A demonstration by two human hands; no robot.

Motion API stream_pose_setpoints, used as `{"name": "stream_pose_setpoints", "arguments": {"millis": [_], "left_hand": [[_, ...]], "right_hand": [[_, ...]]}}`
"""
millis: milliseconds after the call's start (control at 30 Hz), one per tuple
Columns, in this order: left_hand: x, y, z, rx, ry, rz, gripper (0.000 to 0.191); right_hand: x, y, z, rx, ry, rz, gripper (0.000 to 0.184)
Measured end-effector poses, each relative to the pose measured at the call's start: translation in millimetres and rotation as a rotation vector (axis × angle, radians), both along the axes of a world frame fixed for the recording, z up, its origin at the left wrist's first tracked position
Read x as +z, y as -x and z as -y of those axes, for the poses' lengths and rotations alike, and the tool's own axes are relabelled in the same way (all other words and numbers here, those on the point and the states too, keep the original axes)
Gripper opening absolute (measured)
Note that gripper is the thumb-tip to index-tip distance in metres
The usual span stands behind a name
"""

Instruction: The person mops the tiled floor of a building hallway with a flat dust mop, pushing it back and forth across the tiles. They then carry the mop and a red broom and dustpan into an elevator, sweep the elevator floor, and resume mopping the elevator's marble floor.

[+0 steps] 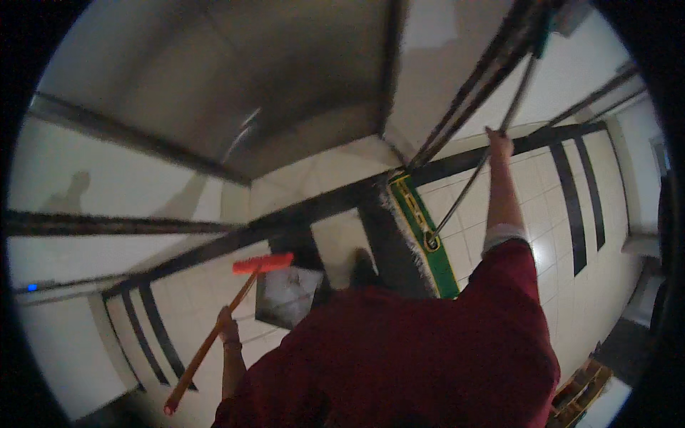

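Note:
At the lower left, my left hand (228, 325) grips the orange-brown handle of a brush with a red head (262, 263). The brush head points away from me, over or near a pale tile with a dark border; whether it touches the floor I cannot tell. At the upper right, my right hand (500, 143) is closed around the thin metal pole of a wide dust mop (439, 257). The mop has a green top with yellow trim and a grey-white fringe, and it lies across dark and cream floor tiles. The pole's upper part carries a dark green section.
Ahead stands a large metallic panel (299, 91) with dark frame edges, between pale walls (123, 160). A black border band (332, 195) runs along the floor at their foot. Dark stripes cross the cream tiles on both sides. A wooden rack (580, 393) stands at the lower right.

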State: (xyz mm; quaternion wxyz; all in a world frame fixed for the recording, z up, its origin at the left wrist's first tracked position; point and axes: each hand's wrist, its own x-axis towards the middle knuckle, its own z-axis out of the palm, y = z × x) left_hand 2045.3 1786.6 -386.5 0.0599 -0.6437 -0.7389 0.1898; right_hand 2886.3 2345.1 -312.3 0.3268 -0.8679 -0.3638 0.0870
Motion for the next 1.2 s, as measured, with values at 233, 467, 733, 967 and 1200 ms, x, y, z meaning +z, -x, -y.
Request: {"name": "stream_pose_setpoints", "arguments": {"millis": [233,467,733,967,1200], "left_hand": [[65,-66,-43,1.298,-0.439,1.118,0.035],[67,-76,-89,1.383,-0.482,1.209,0.038],[-12,-57,-134,1.156,-0.395,1.314,0.041],[-53,-44,-263,0.677,-0.393,1.296,0.034],[4,-59,-431,0.655,-0.285,1.342,0.03]], "right_hand": [[-15,-9,44,0.243,-0.12,-0.496,0.027],[28,5,92,0.347,0.051,-0.402,0.031],[52,46,143,0.182,0.131,-0.401,0.028],[52,62,144,0.101,0.09,-0.437,0.021],[30,36,131,-0.111,0.014,-0.455,0.017]]}}
